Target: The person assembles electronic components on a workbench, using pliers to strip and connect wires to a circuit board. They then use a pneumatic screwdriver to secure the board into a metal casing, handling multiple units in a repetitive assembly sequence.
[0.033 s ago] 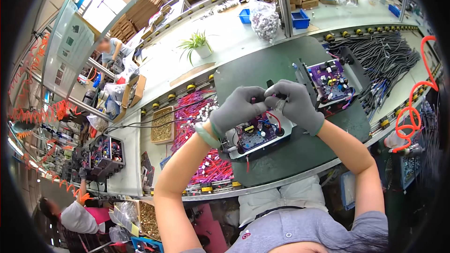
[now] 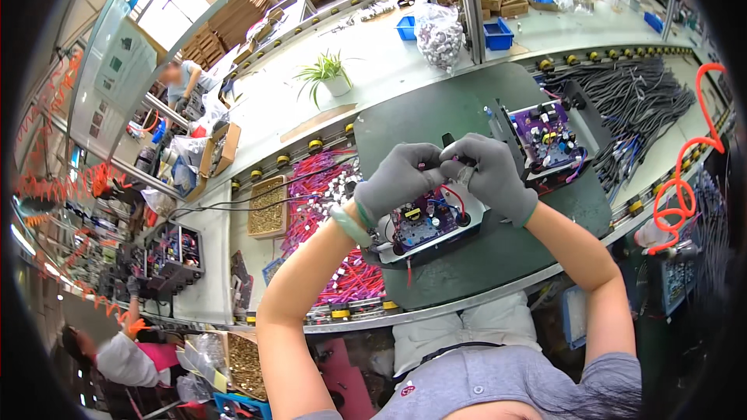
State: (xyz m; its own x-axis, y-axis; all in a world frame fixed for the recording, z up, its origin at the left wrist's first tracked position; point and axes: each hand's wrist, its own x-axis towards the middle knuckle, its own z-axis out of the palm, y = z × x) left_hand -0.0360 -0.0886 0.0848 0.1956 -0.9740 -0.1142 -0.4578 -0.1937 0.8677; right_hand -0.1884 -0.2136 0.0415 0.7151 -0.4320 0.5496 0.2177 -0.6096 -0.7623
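- My left hand point(image 2: 398, 180) and right hand point(image 2: 499, 179) wear matt grey cloth, fairly smooth over the backs
- Around my left wrist, a pale green bangle point(image 2: 351, 225), smooth and glossy
- Below my fingers, a purple circuit board point(image 2: 438, 224) with a slight shine
- Under my work, a dark green mat point(image 2: 420, 115), smooth, mostly matt
- Red and pink wires point(image 2: 350, 281) in shiny plastic coating
- Black cables point(image 2: 630, 92), duller and rubbery-looking
- A coiled orange hose point(image 2: 683, 185) of glossy plastic
- A crinkled clear plastic bag point(image 2: 440, 35)
- A smooth blue plastic bin point(image 2: 498, 34)
- My grey shirt point(image 2: 467, 390), soft matt cloth
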